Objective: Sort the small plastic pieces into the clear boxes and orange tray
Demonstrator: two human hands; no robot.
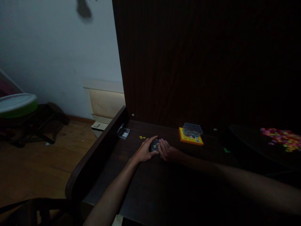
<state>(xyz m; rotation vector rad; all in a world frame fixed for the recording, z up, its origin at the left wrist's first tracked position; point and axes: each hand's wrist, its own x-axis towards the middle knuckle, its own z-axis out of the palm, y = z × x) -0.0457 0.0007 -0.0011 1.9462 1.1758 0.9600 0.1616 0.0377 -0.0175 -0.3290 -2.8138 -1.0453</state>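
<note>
My left hand [145, 150] curves its thumb and fingers around a small dark, shallow box [154, 147] on the dark table. A few pale little pieces show inside the box. At the box's right edge, my right hand [166, 150] has its fingers drawn together in a pinch. Whatever those fingertips hold, if anything, is hidden. Just beyond my left hand lie several small yellow pieces [141, 137] on the tabletop. Farther left, a small clear case [124, 133] stands with its lid up and something white in it.
A clear plastic box [192, 128] rests on a yellow-orange box [190, 138] at the back right. Many colourful small pieces [282, 138] lie at far right. A raised side board [94, 157] edges the table's left, and a dark panel [188, 62] rises behind.
</note>
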